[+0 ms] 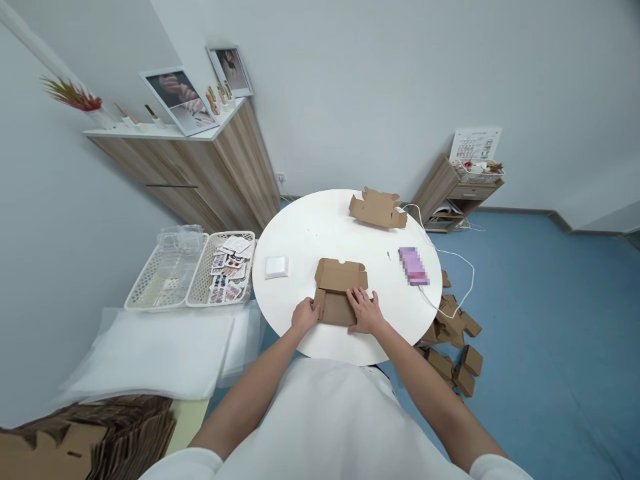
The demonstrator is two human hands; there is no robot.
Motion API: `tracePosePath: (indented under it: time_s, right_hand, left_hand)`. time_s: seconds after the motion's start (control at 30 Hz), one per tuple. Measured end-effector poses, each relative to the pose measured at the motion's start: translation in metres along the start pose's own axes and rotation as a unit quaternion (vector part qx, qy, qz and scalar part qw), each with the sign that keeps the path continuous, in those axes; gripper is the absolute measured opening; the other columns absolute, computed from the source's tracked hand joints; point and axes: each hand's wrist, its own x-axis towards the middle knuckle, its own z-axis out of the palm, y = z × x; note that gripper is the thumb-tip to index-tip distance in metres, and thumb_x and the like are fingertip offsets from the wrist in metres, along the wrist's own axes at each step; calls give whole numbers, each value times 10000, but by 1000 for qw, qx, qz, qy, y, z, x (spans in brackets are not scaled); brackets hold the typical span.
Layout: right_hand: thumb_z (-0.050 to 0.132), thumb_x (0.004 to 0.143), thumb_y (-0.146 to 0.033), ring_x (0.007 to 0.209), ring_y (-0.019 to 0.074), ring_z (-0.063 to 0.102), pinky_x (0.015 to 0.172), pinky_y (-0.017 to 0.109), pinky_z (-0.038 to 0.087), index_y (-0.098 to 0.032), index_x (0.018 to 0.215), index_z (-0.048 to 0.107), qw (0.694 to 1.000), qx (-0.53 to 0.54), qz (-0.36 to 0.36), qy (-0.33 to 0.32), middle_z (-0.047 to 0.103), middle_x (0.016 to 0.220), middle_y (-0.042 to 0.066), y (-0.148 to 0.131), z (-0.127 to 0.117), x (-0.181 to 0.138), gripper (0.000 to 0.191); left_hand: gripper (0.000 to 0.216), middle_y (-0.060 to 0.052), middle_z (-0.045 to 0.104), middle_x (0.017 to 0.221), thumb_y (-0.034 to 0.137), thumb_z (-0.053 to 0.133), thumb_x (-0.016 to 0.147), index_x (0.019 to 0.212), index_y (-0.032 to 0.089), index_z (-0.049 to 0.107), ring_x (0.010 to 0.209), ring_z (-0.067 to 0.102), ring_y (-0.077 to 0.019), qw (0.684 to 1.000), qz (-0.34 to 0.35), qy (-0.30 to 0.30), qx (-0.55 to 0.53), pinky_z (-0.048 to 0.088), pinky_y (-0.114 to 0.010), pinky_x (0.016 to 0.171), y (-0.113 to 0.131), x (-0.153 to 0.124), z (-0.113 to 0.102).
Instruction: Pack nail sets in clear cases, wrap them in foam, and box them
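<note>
A brown cardboard box [339, 308], partly folded with its lid flap raised at the back, lies on the white round table in front of me. My left hand [305, 315] is closed on the box's left side wall, thumb and fingers pinching it. My right hand [366, 311] rests over the right side of the box. Its fingers are spread and reach into the box, while the thumb points toward the near edge. The palm covers part of the right wall.
Another unfolded box [379, 208] stands at the table's [300, 227] back. A white packet [277, 267] lies left, a blurred purple item [414, 267] with a white cable right. Baskets [193, 293] and flat cardboard [125, 440] are at left; folded boxes [463, 370] lie on the floor.
</note>
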Motion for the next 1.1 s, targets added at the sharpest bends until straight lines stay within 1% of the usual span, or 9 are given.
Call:
tracePosePath:
  time_s: [0.2,0.33,0.47,0.6,0.77,0.83,0.9,1.0,1.1]
  right_hand:
    - [614,501,-610,1305,338,36,994,544,-11,-188,1380,13,1000,-6,-15,-11,155,1424,152,-5,-4,-5,1145]
    - [623,518,-581,1305,323,65,998,538,-23,-190,1379,33,1000,0,-8,-10,150,1426,152,-7,-5,-8,1115]
    - [639,522,-558,1306,312,80,1005,528,-16,-204,1377,53,1000,2,-8,-13,163,1423,144,-3,-7,-8,1095]
    - [657,515,-551,1305,320,81,1008,515,8,-211,1374,63,1000,-4,-17,-8,186,1416,141,-3,-8,-8,1098]
    - [652,504,-587,1309,323,48,1008,505,36,-227,1375,61,1000,9,-27,-8,148,1429,130,-3,-10,-13,1113]
    - [605,548,-614,1313,323,38,1005,509,69,-233,1375,68,999,36,11,18,117,1438,117,1,-7,-20,1057]
    - [517,648,-604,1309,314,99,992,489,159,-202,1377,76,988,86,112,57,144,1430,132,7,-1,-28,941]
    - [387,777,-507,1221,260,345,906,377,342,-113,1367,124,939,210,260,78,342,1338,168,17,14,-39,756]
    - [376,803,-378,1009,201,541,795,296,425,-123,1320,265,901,331,271,68,535,1162,115,21,22,-46,587]
  left_hand:
    - [197,-101,609,956,175,419,749,933,179,490,857,584,-233,990,-1,-28,141,390,-292,637,9,4,0]
    - [254,-94,599,965,209,442,755,1007,186,470,887,572,-236,990,-15,-27,140,395,-294,667,8,1,1]
    - [682,-117,512,1126,425,530,719,1287,177,245,988,526,-242,995,91,-20,41,405,-304,739,-3,-6,-7]
    - [1122,-108,435,1192,472,735,453,1358,242,114,1033,495,-280,977,189,-90,36,401,-321,791,-7,-6,-18]
    - [1153,-89,441,1135,413,777,376,1348,277,170,995,519,-294,976,168,-116,76,405,-320,781,-1,3,-18]
    - [1135,-88,441,1133,416,773,383,1342,277,183,997,517,-294,976,167,-119,74,406,-318,779,-1,4,-16]
    - [1139,-93,439,1136,418,772,384,1343,266,177,1004,512,-295,976,170,-119,71,404,-317,782,-2,4,-15]
    - [1144,-106,433,1145,423,764,399,1348,250,150,1004,511,-298,976,169,-111,78,405,-317,774,-3,1,-13]
    - [1140,-118,438,1140,436,750,419,1354,234,129,982,524,-303,978,156,-104,91,411,-319,745,-1,-4,-10]
